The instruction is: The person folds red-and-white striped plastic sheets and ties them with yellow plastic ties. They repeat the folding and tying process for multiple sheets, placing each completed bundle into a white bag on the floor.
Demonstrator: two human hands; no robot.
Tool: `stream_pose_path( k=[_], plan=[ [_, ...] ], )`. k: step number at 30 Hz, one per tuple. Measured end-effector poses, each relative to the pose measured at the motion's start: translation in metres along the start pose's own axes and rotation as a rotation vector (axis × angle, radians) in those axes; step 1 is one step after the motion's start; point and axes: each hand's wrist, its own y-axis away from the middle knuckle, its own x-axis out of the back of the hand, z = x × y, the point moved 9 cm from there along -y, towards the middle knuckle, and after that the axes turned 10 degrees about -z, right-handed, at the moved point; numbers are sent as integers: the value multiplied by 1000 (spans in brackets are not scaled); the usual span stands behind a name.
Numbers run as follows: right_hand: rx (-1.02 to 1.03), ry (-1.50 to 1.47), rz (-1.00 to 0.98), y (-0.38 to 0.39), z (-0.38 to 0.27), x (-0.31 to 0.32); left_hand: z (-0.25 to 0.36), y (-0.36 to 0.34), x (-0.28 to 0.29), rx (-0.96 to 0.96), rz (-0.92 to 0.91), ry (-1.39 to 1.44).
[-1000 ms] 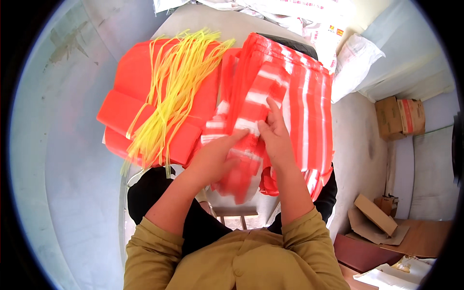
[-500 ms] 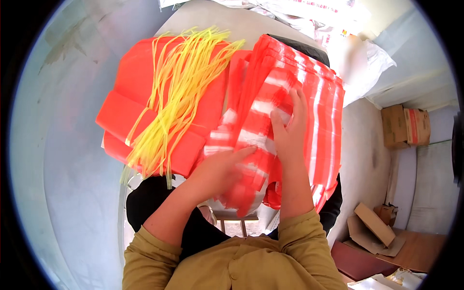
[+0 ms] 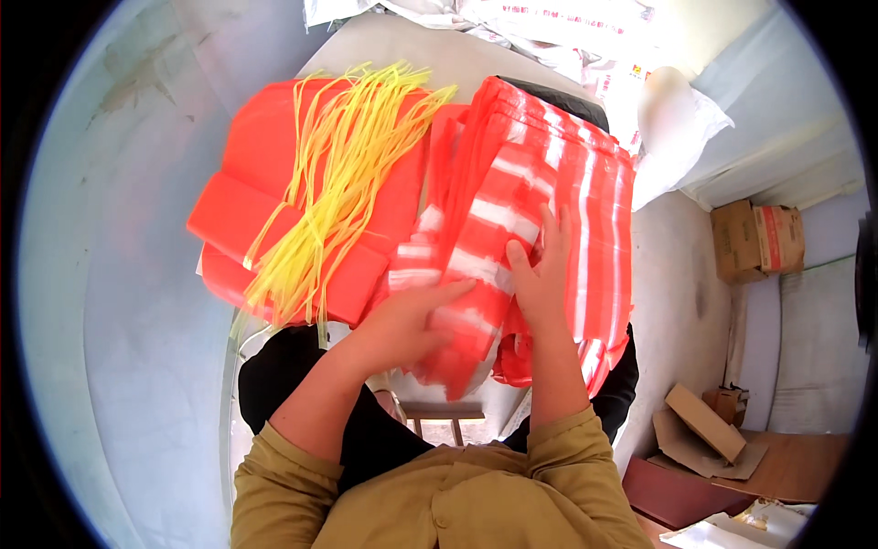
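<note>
My left hand (image 3: 409,320) is open, index finger stretched onto the folded red-and-white striped plastic strip (image 3: 494,216), its lower fingers blurred. On that strip's right side lies my right hand (image 3: 540,268), open with thumb and fingers apart. Under and around both hands is a stack of striped plastic sheets (image 3: 600,233), which look like bags. To their left are folded plain red sheets (image 3: 236,156), with a loose bundle of thin yellow ties (image 3: 343,146) draped across them.
All this rests on a beige work surface (image 3: 384,46). A black folded item (image 3: 562,101) and white printed sacks (image 3: 681,137) lie behind the stack. Cardboard boxes (image 3: 736,242) stand at the right; flattened cardboard (image 3: 695,430) is lower right. A pale wall (image 3: 133,302) curves along the left.
Relative to the stack, both hands have shifted slightly toward me, my right hand also a little rightward along the striped strip. The view has moved slightly.
</note>
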Motion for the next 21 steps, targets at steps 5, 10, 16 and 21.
stream_pose_path(
  k=[5, 10, 16, 21],
  plan=[
    [-116, -149, -8, 18, 11, -2, 16, 9, -6, 267, -117, 190],
    [-225, -473, -47, 13, 4, -9, 5, 1, -11, 69, -85, 57],
    [-159, -164, -8, 6, 31, -11, 22, 8, -16, 160, -190, -28],
    [-198, -258, -8, 9, 24, -13, 18, 16, 4, 157, -105, 29]
  ],
)
